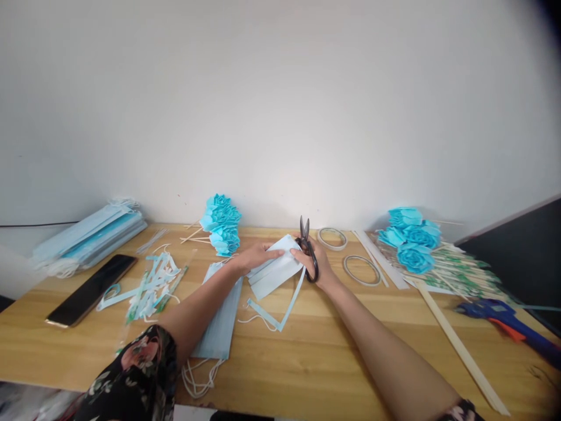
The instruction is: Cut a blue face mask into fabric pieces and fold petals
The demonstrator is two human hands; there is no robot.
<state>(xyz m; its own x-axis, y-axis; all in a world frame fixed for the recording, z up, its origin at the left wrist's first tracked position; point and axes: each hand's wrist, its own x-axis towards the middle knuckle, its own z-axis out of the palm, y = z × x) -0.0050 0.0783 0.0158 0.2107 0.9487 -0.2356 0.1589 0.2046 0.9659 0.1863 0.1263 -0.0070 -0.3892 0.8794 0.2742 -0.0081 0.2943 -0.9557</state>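
Note:
A partly cut face mask [274, 275], pale blue-white, is stretched between my two hands above the table. My left hand [256, 257] pinches its left edge. Black scissors [312, 257] sit in my right hand [319, 264], blades up and slightly parted, while the thumb of that hand presses on the mask's right corner. A narrow blue strip [289, 310] hangs from that side, with a white ear loop at its lower end. Below my left forearm lie whole blue masks [221, 327] with their white loops toward me.
At left are a mask stack [94, 234], a phone [92, 289] and cut strips [153, 286]. Blue paper-like flowers on sticks [223, 225] lie at the back; more flowers [412, 240] lie right. Tape rolls [362, 270], a wooden strip [460, 348] and a blue glue gun [504, 318] are at right.

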